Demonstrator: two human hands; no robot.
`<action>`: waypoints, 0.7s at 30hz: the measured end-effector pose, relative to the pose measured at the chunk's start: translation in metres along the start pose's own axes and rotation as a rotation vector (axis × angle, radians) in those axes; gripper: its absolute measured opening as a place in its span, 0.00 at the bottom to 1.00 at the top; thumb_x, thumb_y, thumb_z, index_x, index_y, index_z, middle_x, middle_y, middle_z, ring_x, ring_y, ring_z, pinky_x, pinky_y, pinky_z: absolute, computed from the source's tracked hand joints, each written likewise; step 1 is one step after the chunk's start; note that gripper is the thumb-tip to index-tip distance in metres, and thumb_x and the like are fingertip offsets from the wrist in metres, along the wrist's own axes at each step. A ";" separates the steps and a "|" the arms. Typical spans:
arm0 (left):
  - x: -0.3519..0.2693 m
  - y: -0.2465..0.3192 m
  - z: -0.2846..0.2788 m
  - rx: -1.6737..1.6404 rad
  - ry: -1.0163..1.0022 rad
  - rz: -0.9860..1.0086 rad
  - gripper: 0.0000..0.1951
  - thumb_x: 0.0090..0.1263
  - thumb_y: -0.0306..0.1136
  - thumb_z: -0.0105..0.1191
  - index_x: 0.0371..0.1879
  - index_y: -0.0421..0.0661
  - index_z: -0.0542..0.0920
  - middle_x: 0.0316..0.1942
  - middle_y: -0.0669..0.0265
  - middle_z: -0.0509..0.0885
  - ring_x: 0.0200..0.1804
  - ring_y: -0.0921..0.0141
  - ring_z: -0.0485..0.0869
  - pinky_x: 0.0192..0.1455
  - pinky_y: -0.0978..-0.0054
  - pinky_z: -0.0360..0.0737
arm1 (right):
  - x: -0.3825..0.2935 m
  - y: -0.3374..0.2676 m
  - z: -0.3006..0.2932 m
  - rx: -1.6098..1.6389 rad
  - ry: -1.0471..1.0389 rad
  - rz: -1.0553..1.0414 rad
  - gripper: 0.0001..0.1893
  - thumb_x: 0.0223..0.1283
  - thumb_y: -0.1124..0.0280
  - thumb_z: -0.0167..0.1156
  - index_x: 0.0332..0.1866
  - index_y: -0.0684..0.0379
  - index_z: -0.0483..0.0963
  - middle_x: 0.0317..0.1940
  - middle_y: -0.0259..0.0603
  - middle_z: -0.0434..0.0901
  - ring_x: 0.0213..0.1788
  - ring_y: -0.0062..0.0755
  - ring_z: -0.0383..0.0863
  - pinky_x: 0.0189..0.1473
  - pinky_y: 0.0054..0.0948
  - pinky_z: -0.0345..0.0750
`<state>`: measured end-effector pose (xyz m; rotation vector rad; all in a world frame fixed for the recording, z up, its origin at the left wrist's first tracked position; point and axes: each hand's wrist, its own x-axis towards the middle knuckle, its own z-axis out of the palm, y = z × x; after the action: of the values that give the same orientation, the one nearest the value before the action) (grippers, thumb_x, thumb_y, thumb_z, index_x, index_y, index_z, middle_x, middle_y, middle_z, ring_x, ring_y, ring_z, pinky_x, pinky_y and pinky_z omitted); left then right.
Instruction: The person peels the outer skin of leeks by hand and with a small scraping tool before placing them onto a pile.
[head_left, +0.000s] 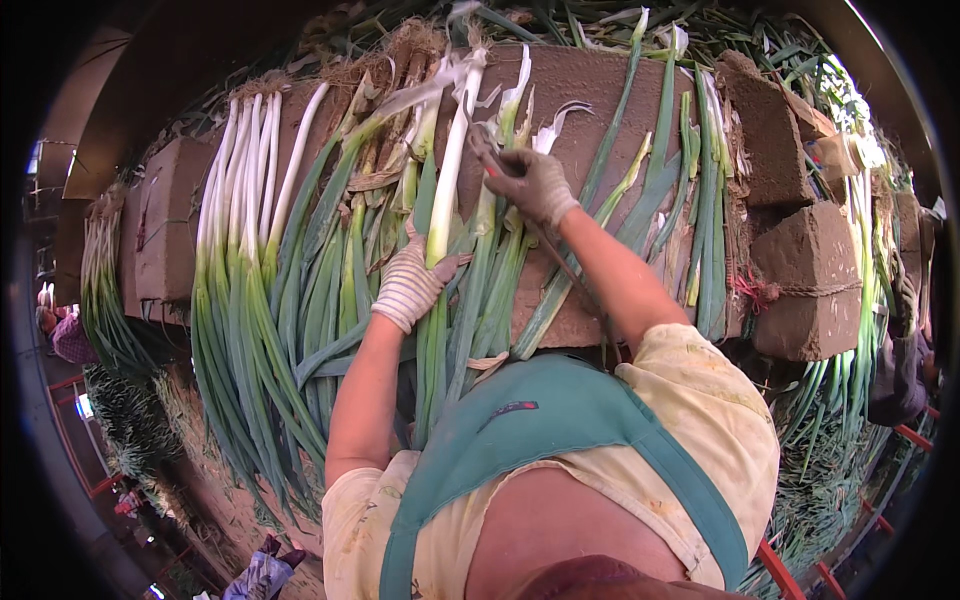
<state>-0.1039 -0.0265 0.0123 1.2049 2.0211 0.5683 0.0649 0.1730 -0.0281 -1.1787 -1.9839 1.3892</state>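
My left hand, in a striped knit glove, grips a Welsh onion where its white shank turns green. The roots point to the far edge of the bench and the leaves hang toward my apron. In my gloved right hand is an air blow gun with a red part. A dark hose trails from it toward me. Its nozzle is close to the right side of the white shank. Loose, pale outer skin streams left of the shank, blurred. More unpeeled onions lie beneath and left of my left hand.
Clean white-shanked onions lie aligned at the left. Stripped leaves are strewn on the bench at right. Mud-covered blocks stand at the right end, another block at left. Another person's sleeve shows at far right.
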 end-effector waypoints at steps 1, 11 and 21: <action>-0.008 0.002 -0.005 -0.032 0.002 -0.030 0.29 0.63 0.47 0.63 0.53 0.34 0.77 0.39 0.39 0.84 0.43 0.46 0.85 0.50 0.55 0.80 | -0.027 -0.002 0.004 0.100 -0.014 0.005 0.28 0.51 0.61 0.74 0.55 0.68 0.80 0.45 0.43 0.87 0.47 0.25 0.85 0.55 0.26 0.80; -0.148 0.056 -0.095 -0.030 -0.187 -0.190 0.22 0.63 0.41 0.64 0.49 0.37 0.78 0.29 0.50 0.82 0.33 0.62 0.85 0.39 0.65 0.80 | 0.079 -0.002 -0.003 0.273 0.274 -0.240 0.64 0.56 0.37 0.69 0.80 0.65 0.34 0.58 0.57 0.74 0.56 0.44 0.78 0.60 0.37 0.77; -0.255 0.017 -0.171 -0.146 -0.036 -0.351 0.19 0.57 0.34 0.63 0.45 0.37 0.81 0.30 0.66 0.80 0.32 0.75 0.76 0.38 0.74 0.77 | 0.241 -0.013 -0.047 0.109 0.098 -0.535 0.12 0.68 0.57 0.61 0.51 0.49 0.83 0.43 0.45 0.87 0.41 0.42 0.87 0.48 0.39 0.81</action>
<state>-0.1426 -0.2462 0.2237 0.7459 2.0589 0.5053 -0.0350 0.3980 -0.0244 -0.5881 -1.9332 1.1184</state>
